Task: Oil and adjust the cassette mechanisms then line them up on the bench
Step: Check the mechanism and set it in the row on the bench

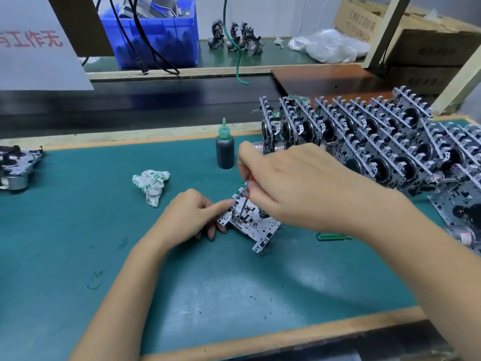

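A: Background? Blue plastic bin (156,35) with black cables (140,43), crumpled clear plastic bag (328,45), brown cardboard boxes (426,40).
B: Near side: crumpled white cloth with green print (151,185) on the green mat.

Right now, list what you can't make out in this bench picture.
- Screwdriver tip: too small and blurred in the head view to see what it touches on the mechanism.
- Screwdriver handle: mostly covered by the right hand.
- Green tool: partly hidden under the right forearm; kind unclear.
- Mechanism at far left: cut off by the frame edge.
- Oil bottle: dark, level unreadable.
- Left hand: its fingertips cover the mechanism's near edge.
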`<state>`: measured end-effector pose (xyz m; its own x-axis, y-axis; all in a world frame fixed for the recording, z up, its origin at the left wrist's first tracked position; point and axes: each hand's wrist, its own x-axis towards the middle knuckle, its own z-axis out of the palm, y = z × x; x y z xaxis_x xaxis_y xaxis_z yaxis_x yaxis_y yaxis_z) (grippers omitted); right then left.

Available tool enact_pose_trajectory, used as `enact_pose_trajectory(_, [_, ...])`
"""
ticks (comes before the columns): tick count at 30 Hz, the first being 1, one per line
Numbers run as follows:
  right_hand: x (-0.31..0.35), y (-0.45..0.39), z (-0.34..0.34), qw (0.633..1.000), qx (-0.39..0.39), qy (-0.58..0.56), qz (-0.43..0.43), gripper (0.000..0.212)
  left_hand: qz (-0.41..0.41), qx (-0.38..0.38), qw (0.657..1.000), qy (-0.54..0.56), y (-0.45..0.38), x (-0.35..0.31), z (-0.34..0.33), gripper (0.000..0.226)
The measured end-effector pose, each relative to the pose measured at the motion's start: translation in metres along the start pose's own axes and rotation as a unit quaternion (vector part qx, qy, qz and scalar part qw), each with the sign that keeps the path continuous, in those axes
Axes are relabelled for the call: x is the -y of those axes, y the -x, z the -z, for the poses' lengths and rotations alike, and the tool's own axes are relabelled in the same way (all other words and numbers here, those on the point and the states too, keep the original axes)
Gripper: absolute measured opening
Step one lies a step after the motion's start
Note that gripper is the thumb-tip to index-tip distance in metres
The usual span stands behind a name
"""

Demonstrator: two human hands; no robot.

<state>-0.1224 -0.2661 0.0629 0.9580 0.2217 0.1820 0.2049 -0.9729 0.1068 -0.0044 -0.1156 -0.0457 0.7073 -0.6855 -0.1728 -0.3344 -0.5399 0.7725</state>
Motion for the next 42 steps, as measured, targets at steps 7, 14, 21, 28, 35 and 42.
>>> enact_pose_trajectory(7, [0.0, -0.007, 0.006, 0.998, 0.035, -0.046, -0.036, 0.028, 0.007, 0.01, 0.999, 0.039, -0.001, 0.002, -0.001, 0.05])
enact_pose_trajectory(14, [0.002, -0.016, 0.007, 0.993, 0.034, 0.097, -0.053, 0.05, 0.001, 0.001, 0.999, 0.034, -0.001, 0.002, -0.001, 0.054])
enact_pose_trajectory(21, [0.004, -0.004, 0.007, 0.998, 0.035, 0.02, -0.04, 0.027, -0.001, 0.001, 0.999, 0.033, -0.001, 0.001, -0.001, 0.052])
enact_pose_trajectory(28, [0.0, -0.011, 0.005, 0.996, 0.054, 0.049, -0.041, 0.037, -0.003, -0.002, 0.999, 0.036, -0.001, 0.002, -0.002, 0.054])
enact_pose_trajectory(35, [0.006, -0.006, 0.007, 0.998, 0.027, 0.02, -0.048, 0.025, -0.004, -0.004, 0.999, 0.036, -0.001, 0.002, -0.002, 0.053])
enact_pose_trajectory(42, [-0.001, -0.009, -0.001, 0.997, 0.032, -0.031, -0.059, 0.027, -0.002, 0.002, 0.999, 0.034, -0.002, 0.002, -0.002, 0.054])
